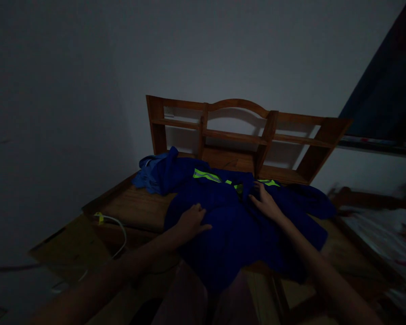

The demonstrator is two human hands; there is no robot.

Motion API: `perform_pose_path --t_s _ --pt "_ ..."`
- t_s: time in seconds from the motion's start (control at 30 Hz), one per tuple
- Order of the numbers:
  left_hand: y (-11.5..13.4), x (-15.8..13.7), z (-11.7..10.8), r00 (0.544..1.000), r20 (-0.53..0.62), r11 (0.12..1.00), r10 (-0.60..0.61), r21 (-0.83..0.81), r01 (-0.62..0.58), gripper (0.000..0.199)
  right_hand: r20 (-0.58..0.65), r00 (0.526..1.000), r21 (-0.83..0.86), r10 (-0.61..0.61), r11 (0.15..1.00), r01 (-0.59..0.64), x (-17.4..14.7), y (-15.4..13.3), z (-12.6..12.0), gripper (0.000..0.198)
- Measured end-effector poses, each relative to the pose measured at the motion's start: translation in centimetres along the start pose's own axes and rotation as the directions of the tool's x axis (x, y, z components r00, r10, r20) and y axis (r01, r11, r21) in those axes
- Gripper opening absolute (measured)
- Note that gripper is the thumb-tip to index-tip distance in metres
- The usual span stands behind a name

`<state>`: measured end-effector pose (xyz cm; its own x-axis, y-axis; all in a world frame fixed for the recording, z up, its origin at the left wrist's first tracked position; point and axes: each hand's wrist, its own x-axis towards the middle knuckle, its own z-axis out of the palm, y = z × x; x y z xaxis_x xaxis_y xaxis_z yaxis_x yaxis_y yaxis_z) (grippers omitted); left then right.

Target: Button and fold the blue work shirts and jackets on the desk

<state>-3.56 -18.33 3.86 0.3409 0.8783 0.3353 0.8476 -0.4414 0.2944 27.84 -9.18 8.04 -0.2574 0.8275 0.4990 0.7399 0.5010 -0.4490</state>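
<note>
A blue work jacket (219, 221) with yellow-green reflective strips lies spread over the wooden desk, its lower edge hanging over the front. My left hand (192, 220) rests on the left front of the jacket, fingers slightly bent and thumb held apart. At the jacket's collar area, my right hand (266, 203) touches the cloth with its fingers spread. A lighter blue bunched cloth (150, 176) lies by the sleeve at the far left. The room is dim, so folds and fingertips are hard to make out.
A wooden shelf rack (237, 134) stands at the back of the desk (135, 203) against a pale wall. On the left, a white cable (123, 230) with a yellow tag hangs over the edge. White patterned bedding (385, 234) is at the right.
</note>
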Motion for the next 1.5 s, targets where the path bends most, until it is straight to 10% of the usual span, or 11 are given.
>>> perform_pose_path --t_s 0.3,0.47,0.67,0.8,1.0,1.3,1.5 --pt "-6.3 2.1 -3.0 0.986 -0.124 0.933 -0.11 0.33 0.145 0.024 0.189 0.98 0.215 0.058 0.972 -0.099 -8.6 -5.0 1.3 0.036" --pt "-3.4 6.0 -3.5 0.948 -0.311 0.988 -0.061 0.116 0.101 0.027 0.146 0.988 0.29 0.047 0.953 -0.089 -8.3 -6.9 2.3 0.028" --pt "3.5 8.8 1.3 0.97 0.178 0.817 -0.165 -0.526 0.235 0.025 -0.076 0.995 0.291 0.07 0.956 -0.045 -3.3 -8.4 2.5 0.02" --pt "4.1 9.5 3.7 0.876 0.269 0.499 -0.399 -0.738 0.454 0.029 -0.134 0.991 0.277 -0.002 0.96 0.04 -1.7 -7.9 3.7 0.028" --pt "3.1 8.8 3.5 0.828 0.407 0.265 -0.385 -0.811 0.522 0.034 -0.084 0.996 0.379 0.01 0.925 0.023 -2.4 -5.7 6.3 0.038" --pt "3.8 9.9 1.4 0.882 0.367 0.105 -0.295 -0.905 0.411 0.042 -0.07 0.996 0.488 0.046 0.873 -0.006 -2.0 -5.1 6.1 0.035" --pt "3.3 9.1 3.0 0.923 0.335 0.157 -0.19 -0.917 0.366 0.047 0.001 0.998 0.54 0.057 0.84 -0.048 -2.1 -4.4 6.8 0.031"
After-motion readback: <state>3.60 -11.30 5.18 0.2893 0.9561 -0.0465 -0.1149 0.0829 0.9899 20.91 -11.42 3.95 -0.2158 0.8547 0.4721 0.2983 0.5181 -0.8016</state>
